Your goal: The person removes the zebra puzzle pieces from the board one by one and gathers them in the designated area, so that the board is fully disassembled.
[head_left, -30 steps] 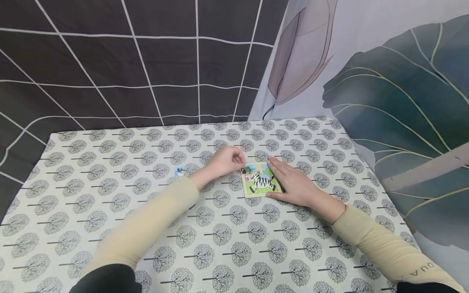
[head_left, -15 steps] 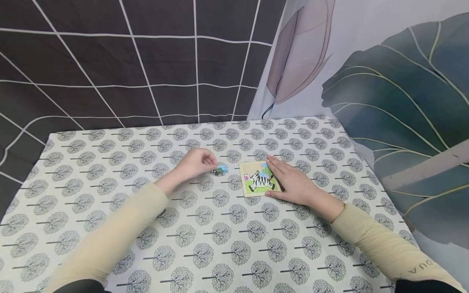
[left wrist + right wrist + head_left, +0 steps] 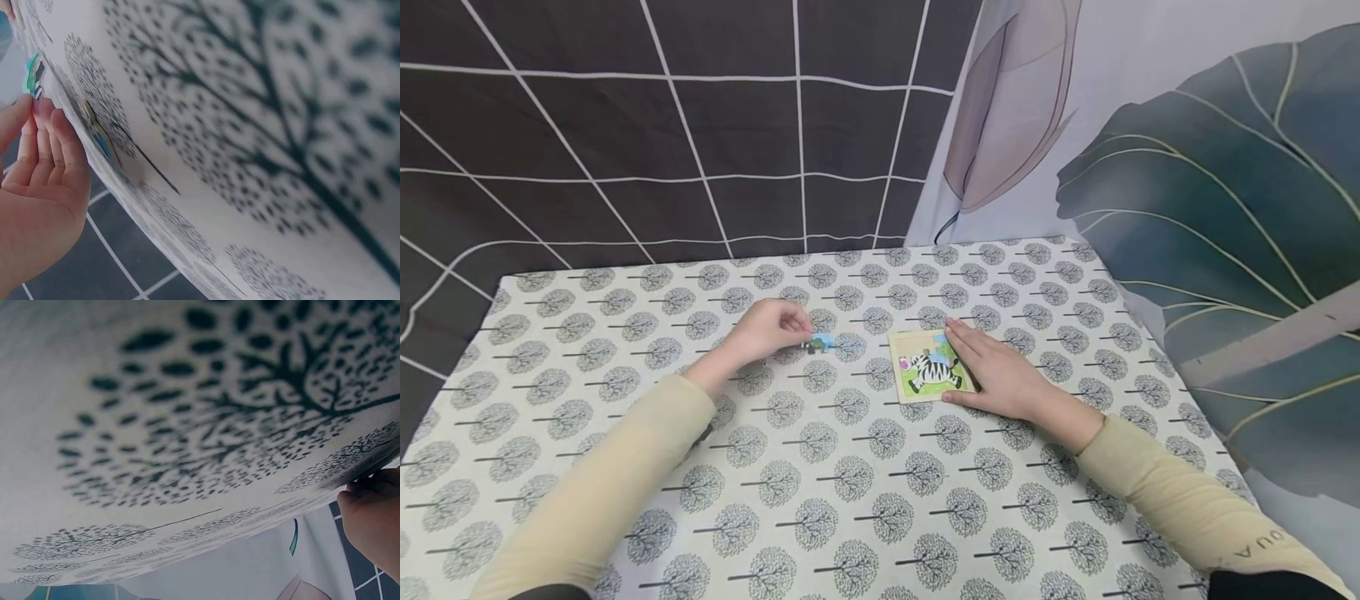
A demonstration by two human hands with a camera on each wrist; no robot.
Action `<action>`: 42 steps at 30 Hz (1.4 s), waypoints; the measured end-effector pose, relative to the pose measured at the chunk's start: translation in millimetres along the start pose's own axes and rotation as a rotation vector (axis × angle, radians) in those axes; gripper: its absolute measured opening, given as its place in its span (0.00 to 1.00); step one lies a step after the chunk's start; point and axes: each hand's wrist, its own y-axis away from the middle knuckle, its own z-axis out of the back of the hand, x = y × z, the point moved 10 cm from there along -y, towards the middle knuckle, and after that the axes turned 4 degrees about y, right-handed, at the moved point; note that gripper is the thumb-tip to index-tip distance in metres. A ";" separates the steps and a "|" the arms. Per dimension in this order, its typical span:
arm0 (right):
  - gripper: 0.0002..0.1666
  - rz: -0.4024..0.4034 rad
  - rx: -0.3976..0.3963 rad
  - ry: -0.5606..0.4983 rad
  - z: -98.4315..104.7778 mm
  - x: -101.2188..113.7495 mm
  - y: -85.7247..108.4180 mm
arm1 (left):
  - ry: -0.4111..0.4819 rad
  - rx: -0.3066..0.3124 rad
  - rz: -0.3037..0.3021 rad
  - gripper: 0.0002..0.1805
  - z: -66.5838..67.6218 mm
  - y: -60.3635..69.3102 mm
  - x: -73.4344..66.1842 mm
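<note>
A square wooden zebra puzzle board (image 3: 916, 343) lies on the patterned cloth, bare wood showing at its upper left. My right hand (image 3: 1003, 377) rests along its right side, fingers straight over the top right corner, thumb at the lower edge. To the left of the board, my left hand (image 3: 766, 328) pinches a small blue and green puzzle piece (image 3: 822, 342) between thumb and fingertips, just over the cloth. That puzzle piece (image 3: 30, 74) appears edge-on in the left wrist view. Another puzzle piece (image 3: 100, 134) lies on the cloth beside the left hand; in the head view it is hidden.
A tree-print cloth (image 3: 850, 500) covers the table. Behind it hangs a dark curtain with white grid lines (image 3: 730, 125). On the right is a pale curtain with large leaf prints (image 3: 1210, 208).
My left hand has drawn the puzzle piece away from the board's upper left corner, moving left. The right hand and the board have stayed in place.
</note>
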 end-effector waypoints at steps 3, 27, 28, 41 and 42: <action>0.65 0.001 -0.001 -0.001 -0.1 -0.1 0.3 | 0.008 0.004 0.018 0.07 3.3 1.7 4.5; 0.65 0.003 -0.004 -0.010 1.9 1.3 1.1 | -0.067 0.007 0.024 0.05 2.1 0.2 12.0; 0.65 0.003 -0.004 -0.012 2.0 1.4 1.2 | -0.069 0.006 0.024 0.06 2.1 0.2 11.9; 0.65 0.003 -0.007 -0.008 0.4 -0.1 0.9 | -0.089 -0.007 -0.005 0.07 3.6 1.4 7.9; 0.65 0.004 -0.008 -0.006 0.5 -0.1 0.9 | -0.090 -0.009 -0.008 0.07 3.8 1.3 7.5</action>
